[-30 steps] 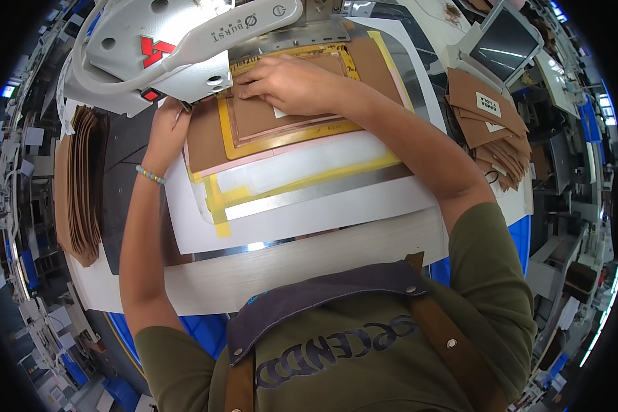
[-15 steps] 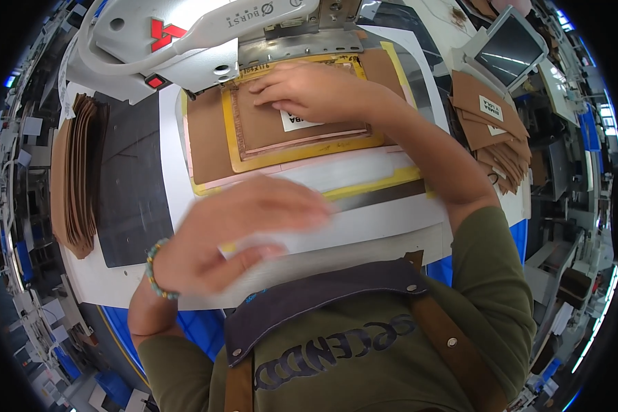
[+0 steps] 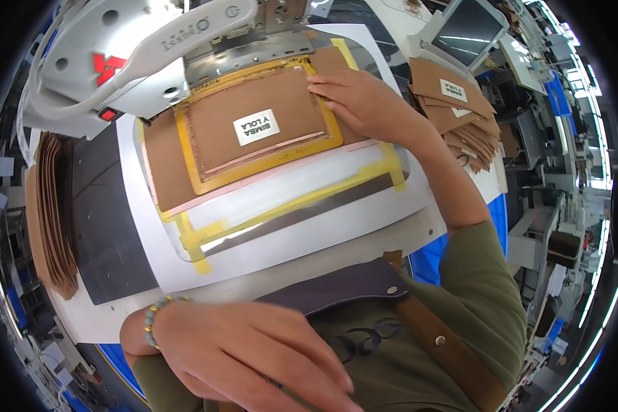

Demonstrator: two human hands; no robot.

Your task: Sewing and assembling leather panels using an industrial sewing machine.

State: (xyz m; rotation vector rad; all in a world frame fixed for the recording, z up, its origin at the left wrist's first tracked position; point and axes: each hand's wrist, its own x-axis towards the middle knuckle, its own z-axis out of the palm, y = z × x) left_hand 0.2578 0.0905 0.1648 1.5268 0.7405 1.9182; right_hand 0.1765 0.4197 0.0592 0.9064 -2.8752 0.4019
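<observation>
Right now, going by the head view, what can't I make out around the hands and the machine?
All in the head view:
- Left hand: the bottom edge cuts off its lower fingertips; its back hides the palm, so I can't tell whether it holds anything.
- Yellow frame: the right hand covers part of its right side.
- White machine: the top edge crops it.
- Brown panels at right: upper ones hide most of those beneath.

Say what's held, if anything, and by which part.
Nothing visibly gripped: the right hand lies over the right side of the yellow frame; the left hand shows nothing, its palm hidden.
</observation>
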